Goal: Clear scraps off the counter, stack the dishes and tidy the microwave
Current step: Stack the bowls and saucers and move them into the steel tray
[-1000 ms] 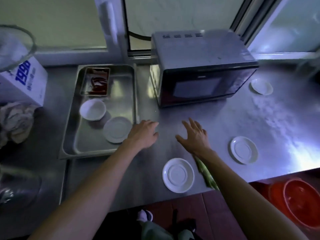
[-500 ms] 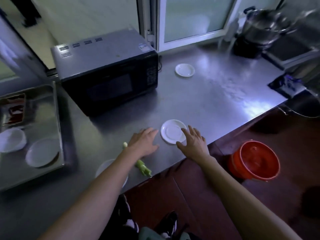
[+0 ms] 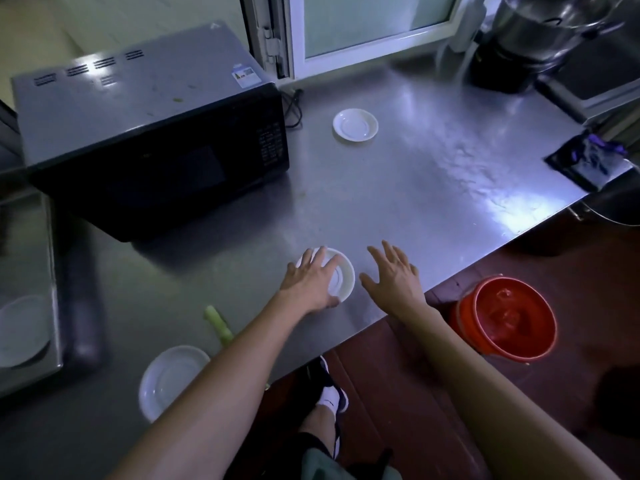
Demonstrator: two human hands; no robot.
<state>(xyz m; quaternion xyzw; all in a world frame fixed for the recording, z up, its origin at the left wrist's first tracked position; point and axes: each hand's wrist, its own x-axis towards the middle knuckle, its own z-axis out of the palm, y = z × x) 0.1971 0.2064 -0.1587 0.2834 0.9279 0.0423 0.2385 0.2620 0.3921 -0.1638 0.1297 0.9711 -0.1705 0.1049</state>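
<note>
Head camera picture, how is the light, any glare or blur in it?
Head view: dim and bluish overall; bright window glare on the steel counter at right; black microwave front nearly lost in shadow; wide-angle bending at the edges; left hand on the small white saucer slightly soft, right hand clearer.

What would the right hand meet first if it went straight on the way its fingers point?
Probably nothing soon: the right hand points up-left over bare counter. The far saucer lies roughly in that line, well ahead.
</note>
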